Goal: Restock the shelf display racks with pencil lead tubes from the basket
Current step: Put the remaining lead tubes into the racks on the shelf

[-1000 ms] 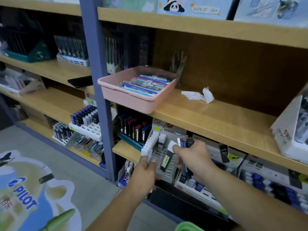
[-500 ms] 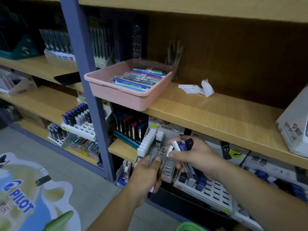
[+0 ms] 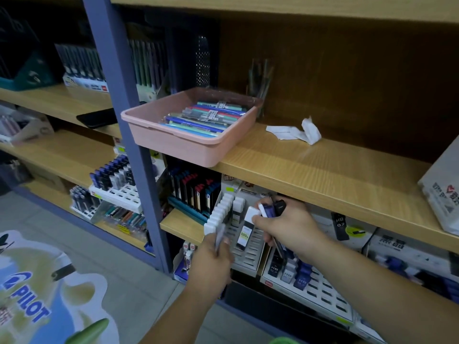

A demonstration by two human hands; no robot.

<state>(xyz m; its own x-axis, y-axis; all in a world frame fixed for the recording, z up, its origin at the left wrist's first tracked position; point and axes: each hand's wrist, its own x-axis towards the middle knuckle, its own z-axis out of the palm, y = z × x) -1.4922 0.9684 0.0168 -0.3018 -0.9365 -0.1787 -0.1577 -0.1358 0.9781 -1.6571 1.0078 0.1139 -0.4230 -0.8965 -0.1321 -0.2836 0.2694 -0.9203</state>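
From where I stand, the person is crouched at the lower shelf, both hands busy at the grey display rack (image 3: 248, 254) tucked under the wooden shelf (image 3: 323, 170). The right hand (image 3: 285, 227) is curled round a bundle of tubes (image 3: 269, 211), purple, black and white-capped. Its thumb and forefinger seem to steady a white-capped tube (image 3: 248, 227) that stands tilted in the rack's slots. The left hand (image 3: 211, 261) is closed on a blurred tube (image 3: 219, 235), just beside the row of white caps (image 3: 221, 209) that fills the rack's left column.

These pencil lead tubes look like small, stiff plastic cases: light, smooth-sided and probably a bit slippery. A fistful could easily fan out or drop one. The leads inside would be brittle, so I would not expect them to take a fall well. The sensible hold is a pinch near the cap, across the flat faces. That leaves the lower end free to find its slot, and a light push should seat it.

More tubes sit in the neighbouring rack (image 3: 320, 291) to the right. A pink tray (image 3: 183, 147) of long pen packs rests on the shelf above, and a crumpled paper (image 3: 298, 131) lies well apart from it.
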